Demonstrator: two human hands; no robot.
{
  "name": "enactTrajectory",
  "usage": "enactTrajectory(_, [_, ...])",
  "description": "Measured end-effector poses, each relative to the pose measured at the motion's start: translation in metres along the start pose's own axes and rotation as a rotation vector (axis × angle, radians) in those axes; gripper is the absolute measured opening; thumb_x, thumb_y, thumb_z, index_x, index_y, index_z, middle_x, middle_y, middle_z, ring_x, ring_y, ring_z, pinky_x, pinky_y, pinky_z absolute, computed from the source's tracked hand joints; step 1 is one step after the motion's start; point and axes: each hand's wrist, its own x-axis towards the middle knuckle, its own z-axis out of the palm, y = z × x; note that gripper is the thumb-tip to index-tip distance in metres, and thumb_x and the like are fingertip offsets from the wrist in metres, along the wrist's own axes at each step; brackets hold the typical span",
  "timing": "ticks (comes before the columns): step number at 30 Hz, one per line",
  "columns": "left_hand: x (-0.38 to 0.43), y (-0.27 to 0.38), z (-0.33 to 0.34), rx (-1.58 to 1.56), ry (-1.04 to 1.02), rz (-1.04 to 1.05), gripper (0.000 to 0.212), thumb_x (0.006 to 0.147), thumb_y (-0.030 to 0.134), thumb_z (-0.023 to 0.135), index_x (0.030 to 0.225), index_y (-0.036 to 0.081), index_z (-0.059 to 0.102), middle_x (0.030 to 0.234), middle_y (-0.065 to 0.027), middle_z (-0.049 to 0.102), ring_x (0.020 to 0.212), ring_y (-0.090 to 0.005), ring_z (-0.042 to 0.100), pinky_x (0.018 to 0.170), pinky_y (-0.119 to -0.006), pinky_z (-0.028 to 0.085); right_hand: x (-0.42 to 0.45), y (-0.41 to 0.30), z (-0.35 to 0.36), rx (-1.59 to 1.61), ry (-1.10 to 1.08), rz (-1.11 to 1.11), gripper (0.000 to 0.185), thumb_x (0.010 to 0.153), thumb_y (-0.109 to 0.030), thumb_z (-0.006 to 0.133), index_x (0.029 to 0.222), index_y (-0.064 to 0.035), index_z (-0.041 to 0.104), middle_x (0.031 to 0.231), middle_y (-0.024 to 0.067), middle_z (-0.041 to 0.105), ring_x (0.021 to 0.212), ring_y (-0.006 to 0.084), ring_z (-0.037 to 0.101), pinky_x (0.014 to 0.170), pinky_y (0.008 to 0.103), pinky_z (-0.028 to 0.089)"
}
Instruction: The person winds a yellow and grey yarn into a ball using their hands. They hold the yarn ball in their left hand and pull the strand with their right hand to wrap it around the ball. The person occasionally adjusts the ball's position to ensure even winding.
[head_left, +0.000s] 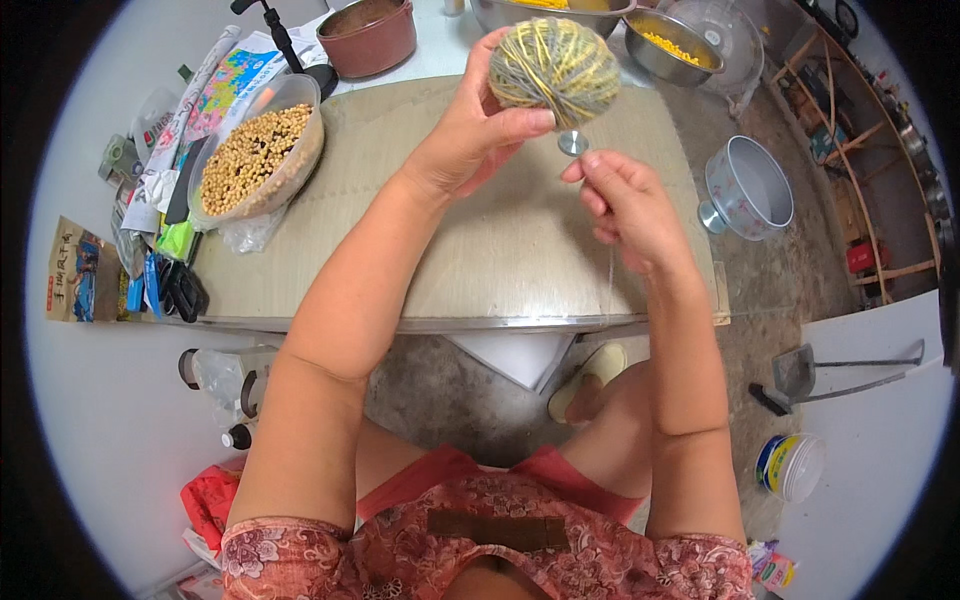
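Observation:
A ball of grey and yellow yarn (555, 71) is in my left hand (487, 124), raised over the far part of the table. My thumb presses its near side, and the other fingers are largely hidden behind it. Just below and right of the ball, my right hand (626, 202) has its thumb and forefinger pinched together. A faint strand of yarn (611, 262) hangs beneath this hand toward the table's front edge. Close to its fingertips shows a small round metal disc (574, 142); whether it is touched, I cannot tell.
The table (510, 277) carries a plastic bowl of soybeans (255, 161) with some dark beans at left. Behind are a brown pot (367, 37), a black stand (277, 34) and a metal bowl of yellow kernels (667, 49). A floral metal container (750, 187) and dustpan (795, 371) are at right.

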Motion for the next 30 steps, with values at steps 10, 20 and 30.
enactTrajectory(10, [0.018,-0.012,-0.032,0.455,0.184,0.223,0.083,0.069,0.003,0.075,0.136,0.01,0.026,0.122,-0.0084,0.049,0.115,-0.0177,0.05,0.097,-0.033,0.042,-0.03,-0.004,0.032,-0.21,-0.313,0.05,0.029,0.099,-0.026,0.044,0.094,-0.0019,0.06,0.058,-0.003,0.048,0.045,0.004,0.042,0.041,0.0195,0.035])
enactTrajectory(20, [0.012,-0.011,-0.038,0.499,-0.021,-0.056,0.082,0.065,-0.002,0.07,0.139,0.009,0.034,0.121,-0.0045,0.05,0.111,-0.0145,0.051,0.095,-0.03,0.043,-0.096,-0.072,0.011,-0.329,-0.076,-0.354,0.024,0.091,-0.018,0.052,0.08,0.0001,0.063,0.057,-0.0028,0.049,0.048,0.0035,0.041,0.044,0.0206,0.03])
enactTrajectory(30, [-0.001,-0.011,-0.006,0.351,-0.577,-0.444,0.085,0.059,-0.002,0.07,0.137,0.01,0.038,0.122,-0.0039,0.049,0.114,-0.0148,0.048,0.101,-0.03,0.039,-0.061,-0.066,-0.037,-0.037,0.182,-0.483,0.026,0.097,-0.021,0.048,0.088,-0.0004,0.061,0.057,-0.0053,0.042,0.045,0.0012,0.03,0.04,0.0174,0.026])
